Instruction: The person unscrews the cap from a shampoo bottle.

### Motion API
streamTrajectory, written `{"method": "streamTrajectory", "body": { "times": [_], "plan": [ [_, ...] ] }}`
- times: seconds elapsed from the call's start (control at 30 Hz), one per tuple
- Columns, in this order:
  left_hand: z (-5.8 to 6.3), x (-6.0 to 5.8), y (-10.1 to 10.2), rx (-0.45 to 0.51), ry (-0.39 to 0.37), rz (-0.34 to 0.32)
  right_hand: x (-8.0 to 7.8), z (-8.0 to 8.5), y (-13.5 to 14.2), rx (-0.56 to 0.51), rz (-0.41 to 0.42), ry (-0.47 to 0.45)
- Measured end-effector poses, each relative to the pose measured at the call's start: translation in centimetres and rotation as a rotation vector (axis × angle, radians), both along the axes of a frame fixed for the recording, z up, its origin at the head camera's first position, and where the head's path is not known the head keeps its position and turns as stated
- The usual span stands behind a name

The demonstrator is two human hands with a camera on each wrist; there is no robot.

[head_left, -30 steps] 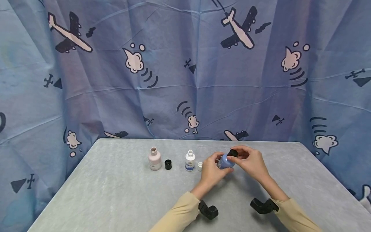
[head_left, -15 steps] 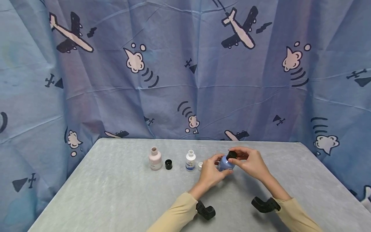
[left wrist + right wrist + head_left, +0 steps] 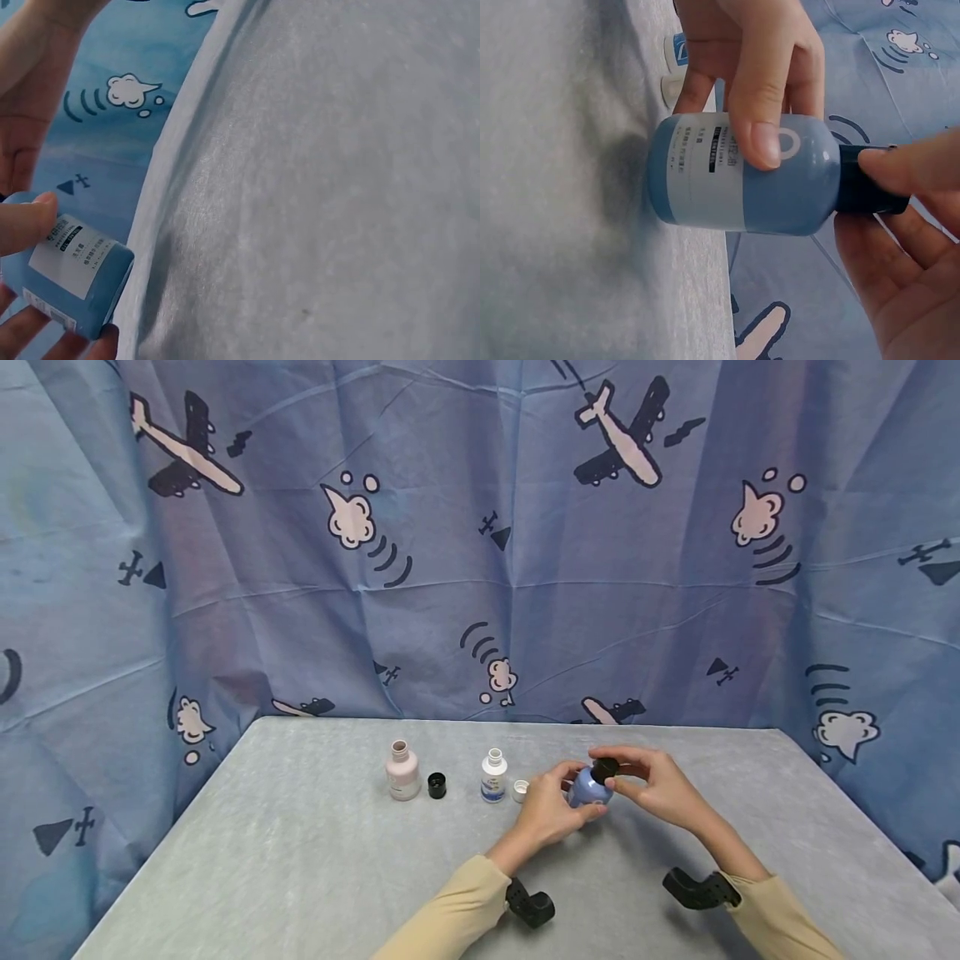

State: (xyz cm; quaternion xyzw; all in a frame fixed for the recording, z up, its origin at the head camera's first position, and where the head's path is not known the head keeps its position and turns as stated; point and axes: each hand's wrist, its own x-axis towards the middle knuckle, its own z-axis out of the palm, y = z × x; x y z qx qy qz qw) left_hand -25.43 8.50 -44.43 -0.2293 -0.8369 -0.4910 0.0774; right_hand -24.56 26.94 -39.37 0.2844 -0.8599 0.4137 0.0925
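Note:
A blue bottle (image 3: 588, 788) with a white label is held tilted at the right of the group, its base close over the table in the right wrist view. My left hand (image 3: 551, 806) grips the bottle's body, thumb across its front near the label (image 3: 705, 169). The fingers and thumb of my right hand (image 3: 663, 785) pinch its black cap (image 3: 870, 180), which sits on the neck. Nearest my left hand lies a small white cap (image 3: 521, 790). Beside that cap stands a white bottle (image 3: 493, 777) with a blue-printed label and an uncapped neck.
Further left, a pale pink bottle (image 3: 402, 772) stands with its neck uncapped. A black cap (image 3: 437, 785) lies just right of it. The grey-white table (image 3: 300, 860) ends at the back against a blue curtain (image 3: 420, 527) printed with airplanes.
The blue bottle is somewhat more upright and slightly lower. My right hand, still on its black cap, has moved a little right and down; my left hand keeps its grip.

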Motion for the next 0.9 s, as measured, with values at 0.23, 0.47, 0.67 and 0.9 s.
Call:
{"method": "streamTrajectory", "body": {
  "times": [0.23, 0.47, 0.67, 0.9],
  "plan": [
    [-0.1, 0.1, 0.7, 0.005, 0.043, 0.066, 0.3, 0.0, -0.7, 0.049, -0.199, 0.002],
    [-0.1, 0.0, 1.0, 0.004, 0.101, 0.131, 0.4, 0.4, -1.3, 0.112, -0.375, -0.015],
    [0.0, 0.1, 0.9, 0.001, 0.106, 0.114, 0.2, 0.5, -1.3, 0.093, -0.337, 0.015],
    [-0.1, 0.0, 0.8, 0.005, 0.106, 0.090, 0.0, 0.6, -1.2, 0.082, -0.233, 0.039]
  ]
}}
